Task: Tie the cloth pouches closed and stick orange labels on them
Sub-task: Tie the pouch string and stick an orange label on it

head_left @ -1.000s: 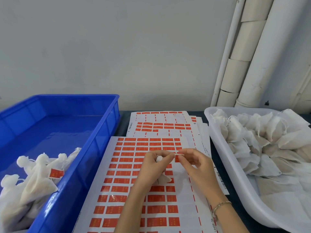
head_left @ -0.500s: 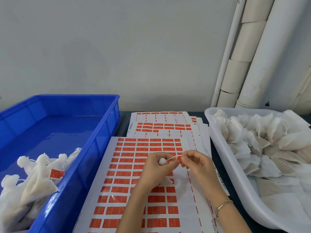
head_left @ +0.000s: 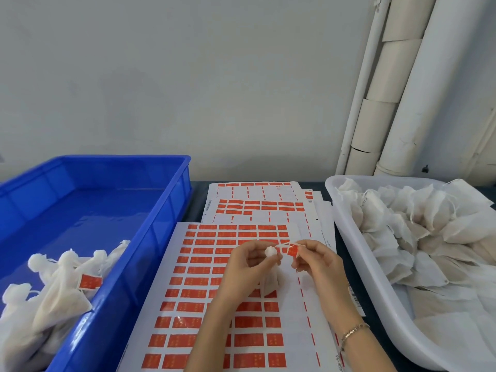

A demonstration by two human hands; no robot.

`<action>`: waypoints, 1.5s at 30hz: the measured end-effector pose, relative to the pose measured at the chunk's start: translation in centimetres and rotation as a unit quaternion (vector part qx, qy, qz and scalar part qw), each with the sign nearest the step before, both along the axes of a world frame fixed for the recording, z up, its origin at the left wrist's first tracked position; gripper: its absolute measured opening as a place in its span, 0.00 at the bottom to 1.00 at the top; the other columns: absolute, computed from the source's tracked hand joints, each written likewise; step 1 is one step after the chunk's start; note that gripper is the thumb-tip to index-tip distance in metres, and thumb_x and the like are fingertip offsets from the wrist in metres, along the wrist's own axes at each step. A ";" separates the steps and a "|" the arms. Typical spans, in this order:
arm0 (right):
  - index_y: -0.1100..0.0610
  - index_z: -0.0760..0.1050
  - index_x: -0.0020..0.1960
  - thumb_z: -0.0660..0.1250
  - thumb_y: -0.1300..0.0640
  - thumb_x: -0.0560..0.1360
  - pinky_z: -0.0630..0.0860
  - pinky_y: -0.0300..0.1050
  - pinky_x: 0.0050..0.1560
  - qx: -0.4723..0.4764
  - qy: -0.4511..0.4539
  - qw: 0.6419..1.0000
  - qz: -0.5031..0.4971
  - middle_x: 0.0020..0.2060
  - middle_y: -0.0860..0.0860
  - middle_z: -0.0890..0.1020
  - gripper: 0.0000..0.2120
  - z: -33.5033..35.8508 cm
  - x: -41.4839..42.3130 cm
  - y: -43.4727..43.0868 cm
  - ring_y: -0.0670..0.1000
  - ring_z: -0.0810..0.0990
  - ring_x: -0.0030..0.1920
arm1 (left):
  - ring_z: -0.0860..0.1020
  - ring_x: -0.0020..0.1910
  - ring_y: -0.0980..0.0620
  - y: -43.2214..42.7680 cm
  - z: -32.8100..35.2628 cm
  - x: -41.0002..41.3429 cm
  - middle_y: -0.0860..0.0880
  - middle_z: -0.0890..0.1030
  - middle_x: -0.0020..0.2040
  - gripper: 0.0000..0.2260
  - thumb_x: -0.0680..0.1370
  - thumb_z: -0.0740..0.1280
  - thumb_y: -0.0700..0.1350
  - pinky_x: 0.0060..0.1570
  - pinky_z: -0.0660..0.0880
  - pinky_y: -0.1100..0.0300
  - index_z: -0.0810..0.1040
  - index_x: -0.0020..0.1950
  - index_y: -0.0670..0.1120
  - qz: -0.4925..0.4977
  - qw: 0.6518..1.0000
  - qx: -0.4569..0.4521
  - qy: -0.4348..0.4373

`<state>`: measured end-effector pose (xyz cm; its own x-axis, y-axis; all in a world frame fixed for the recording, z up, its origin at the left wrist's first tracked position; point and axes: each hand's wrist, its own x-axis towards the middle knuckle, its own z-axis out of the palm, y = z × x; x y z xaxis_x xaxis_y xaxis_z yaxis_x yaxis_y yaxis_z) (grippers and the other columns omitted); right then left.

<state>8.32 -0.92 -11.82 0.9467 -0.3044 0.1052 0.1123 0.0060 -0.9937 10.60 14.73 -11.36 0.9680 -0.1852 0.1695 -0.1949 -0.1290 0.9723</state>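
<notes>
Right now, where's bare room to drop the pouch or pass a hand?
Free: far half of the blue bin floor, between its back wall and the finished pouches piled near-left; the narrow dark table strip between bin and label sheets. Crowded: the white tub, heaped with loose pouches; mid-sheet, where left hand grips the pouch and right hand pinches its label.

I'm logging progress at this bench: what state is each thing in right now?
Pouch in hand: neck gathered, gripped by left hand.
Orange label: off the sheet, at the pouch's string, pinched by right hand.
Front label sheet: partly used, right columns peeled bare.
Blue crate: holds a few tied pouches, one label visible.
White tub: heaped with unlabelled pouches.
</notes>
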 end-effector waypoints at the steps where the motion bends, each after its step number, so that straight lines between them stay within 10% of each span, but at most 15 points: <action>1: 0.55 0.81 0.49 0.69 0.59 0.76 0.80 0.43 0.43 -0.014 -0.005 1.000 0.010 0.36 0.50 0.84 0.04 0.0 -0.1 0.1 0.51 0.83 0.38 | 0.82 0.45 0.63 0.0 0.0 0.1 0.61 0.84 0.42 0.07 0.72 0.73 0.48 0.39 0.75 0.74 0.80 0.48 0.56 0.021 1.000 -0.002 -0.004; 9: 0.42 0.78 0.52 0.72 0.52 0.72 0.78 0.31 0.42 -0.189 -0.031 0.979 0.065 0.45 0.36 0.82 0.10 -0.4 -0.9 2.3 0.38 0.80 0.45 | 0.80 0.47 0.61 0.1 0.2 0.0 0.63 0.83 0.44 0.07 0.74 0.72 0.47 0.43 0.76 0.71 0.82 0.49 0.58 0.055 0.997 0.007 -0.058; 18: 0.38 0.77 0.42 0.72 0.52 0.69 0.76 0.28 0.40 -0.220 -0.077 0.972 0.043 0.37 0.35 0.82 0.09 0.5 -1.4 3.3 0.41 0.81 0.42 | 0.81 0.44 0.63 2.2 2.4 -2.5 0.60 0.81 0.44 0.13 0.73 0.73 0.47 0.42 0.77 0.71 0.78 0.57 0.55 0.073 0.992 0.098 -0.024; 24: 0.37 0.78 0.44 0.71 0.50 0.69 0.74 0.25 0.40 -0.174 -0.115 0.973 0.101 0.40 0.29 0.81 0.07 3.9 -2.7 6.8 0.35 0.80 0.47 | 0.81 0.41 0.61 6.1 6.5 -5.4 0.61 0.81 0.39 0.04 0.74 0.72 0.49 0.39 0.76 0.72 0.81 0.43 0.59 0.127 0.973 0.173 -0.083; 33: 0.45 0.81 0.48 0.72 0.53 0.72 0.78 0.31 0.44 -0.099 -0.176 0.956 0.211 0.39 0.36 0.84 0.06 10.3 -2.8 16.0 0.39 0.83 0.44 | 0.80 0.36 0.62 14.4 14.2 -8.6 0.57 0.83 0.33 0.04 0.73 0.71 0.47 0.36 0.76 0.71 0.83 0.39 0.53 0.227 0.923 0.254 -0.178; 45: 0.63 0.77 0.56 0.59 0.59 0.79 0.75 0.47 0.49 -0.229 -0.014 0.914 0.334 0.44 0.55 0.80 0.12 11.8 2.6 25.6 0.49 0.76 0.43 | 0.80 0.43 0.52 22.8 13.4 -0.3 0.46 0.84 0.42 0.04 0.73 0.70 0.35 0.42 0.72 0.66 0.83 0.44 0.42 0.232 0.900 0.360 -0.083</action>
